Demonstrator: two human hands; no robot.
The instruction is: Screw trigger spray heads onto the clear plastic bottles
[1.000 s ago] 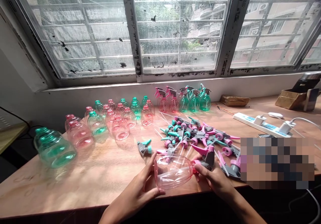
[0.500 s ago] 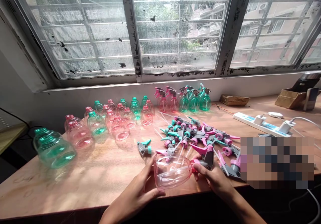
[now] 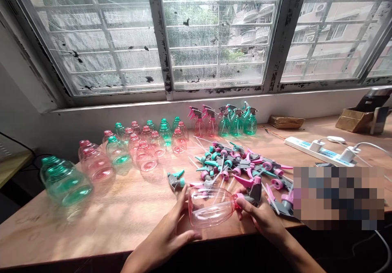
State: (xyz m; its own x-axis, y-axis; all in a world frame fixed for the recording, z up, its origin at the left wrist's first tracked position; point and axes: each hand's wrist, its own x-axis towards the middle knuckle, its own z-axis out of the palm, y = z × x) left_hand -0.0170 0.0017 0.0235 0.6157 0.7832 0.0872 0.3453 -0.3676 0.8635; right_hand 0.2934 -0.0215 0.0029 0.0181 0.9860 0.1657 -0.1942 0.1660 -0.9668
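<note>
A clear pink spray bottle [image 3: 210,211] lies sideways above the table's front edge, its base to the left and a thin tube inside it. My left hand [image 3: 176,228] curves around the base, thumb below and fingers at the far side. On the neck end sits a grey and pink trigger sprayer [image 3: 255,187]. My right hand [image 3: 260,211] pinches its pink collar between thumb and fingers. Just behind the bottle is a pile of loose trigger sprayers [image 3: 226,160] in pink, teal and grey. One grey and teal sprayer [image 3: 176,180] lies apart, near my left fingertips.
Several open pink and green bottles [image 3: 147,156] stand on the left of the wooden table [image 3: 122,220]. Bottles with sprayers fitted [image 3: 224,124] line the windowsill side. A white power strip [image 3: 318,151], cardboard boxes [image 3: 352,120] and a blurred patch [image 3: 338,197] are at right.
The bottle has shifted very slightly between my hands, its base a little higher. Both hands keep nearly the same place, and the other things have not moved.
</note>
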